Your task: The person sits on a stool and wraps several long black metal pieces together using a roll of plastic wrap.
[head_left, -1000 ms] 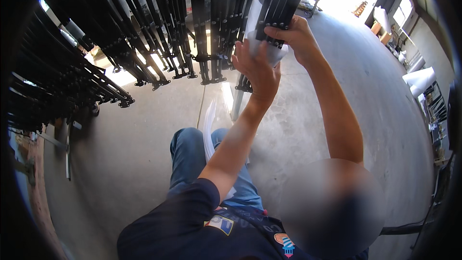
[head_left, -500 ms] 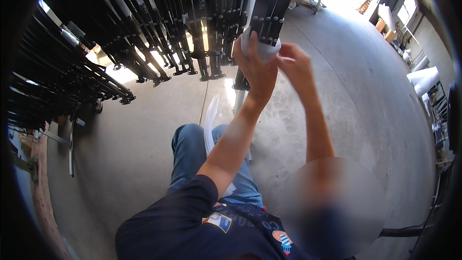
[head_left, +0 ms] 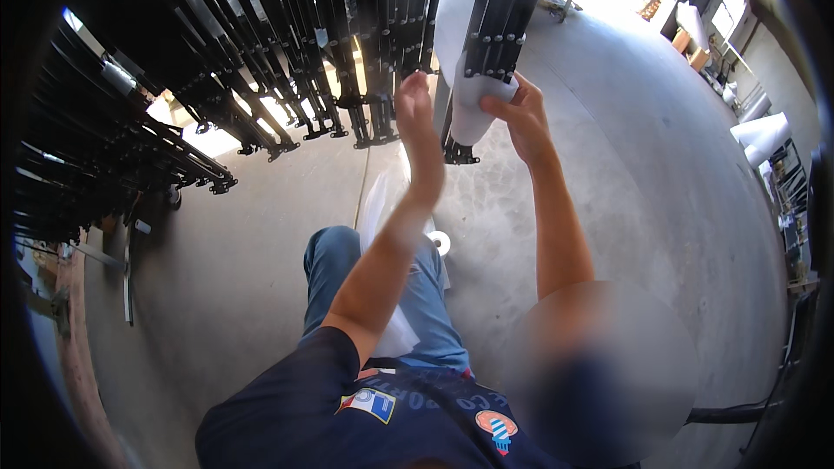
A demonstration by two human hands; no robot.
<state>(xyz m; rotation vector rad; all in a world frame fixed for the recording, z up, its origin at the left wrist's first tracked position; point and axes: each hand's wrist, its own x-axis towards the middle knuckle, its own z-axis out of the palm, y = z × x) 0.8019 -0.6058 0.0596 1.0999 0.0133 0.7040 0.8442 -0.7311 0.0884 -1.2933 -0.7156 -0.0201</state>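
1. We are pinching the white sheet (head_left: 473,117) with our right hand (head_left: 526,126); that grip is closed, thumb in front, where the sheet is covering the near end of the black bars (head_left: 508,9).
2. Our left hand (head_left: 419,117) is hovering beside the sheet; its fingers are blurring, so we cannot tell how open that grip is or whether it is holding anything.
3. We are probably needing firm, even thumb pressure here, so the sheet is lying snug, not slipping off.
4. Loose white strips (head_left: 395,334) are lying across our jeans (head_left: 330,274), best left undisturbed.
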